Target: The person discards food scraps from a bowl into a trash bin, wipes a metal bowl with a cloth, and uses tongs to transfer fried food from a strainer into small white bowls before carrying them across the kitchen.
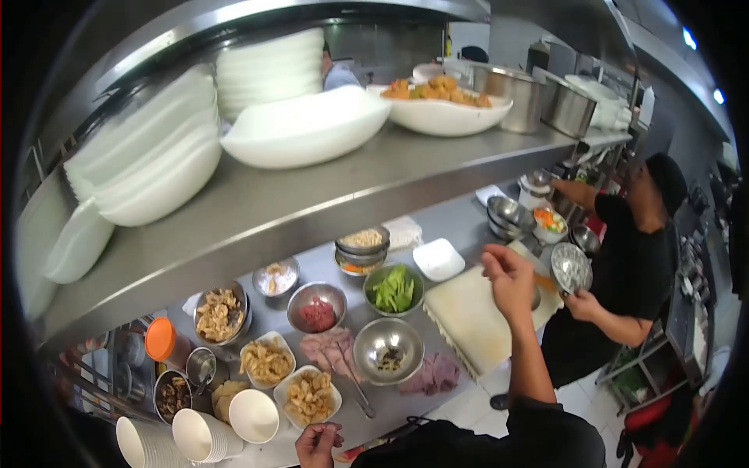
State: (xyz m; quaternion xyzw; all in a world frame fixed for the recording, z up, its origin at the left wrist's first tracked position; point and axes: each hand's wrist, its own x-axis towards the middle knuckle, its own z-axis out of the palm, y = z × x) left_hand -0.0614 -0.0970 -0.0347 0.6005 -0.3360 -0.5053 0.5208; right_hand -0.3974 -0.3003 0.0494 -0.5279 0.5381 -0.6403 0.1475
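My right hand point(511, 285) is raised over the white cutting board point(468, 316), fingers loosely bent and holding nothing visible. At the bottom edge, my left hand point(318, 444) has its fingers curled in; whatever they may hold is hidden. It is nearest a white bowl of golden fried pieces point(310, 396). Metal tongs point(355, 382) lean across sliced pink meat point(328, 347). Beside them stands a steel bowl point(388, 351) with a little dark food at its bottom. Green leafy vegetables point(394, 288) fill another steel bowl, and red meat point(317, 313) lies in a third.
A steel shelf point(351, 195) crosses above the counter, carrying stacked white dishes point(269, 66) and a dish of orange food point(441, 97). Paper cups point(204, 437) stand front left, near an orange-lidded container point(161, 340). At right, a co-worker point(632, 257) in black holds a metal bowl point(572, 267).
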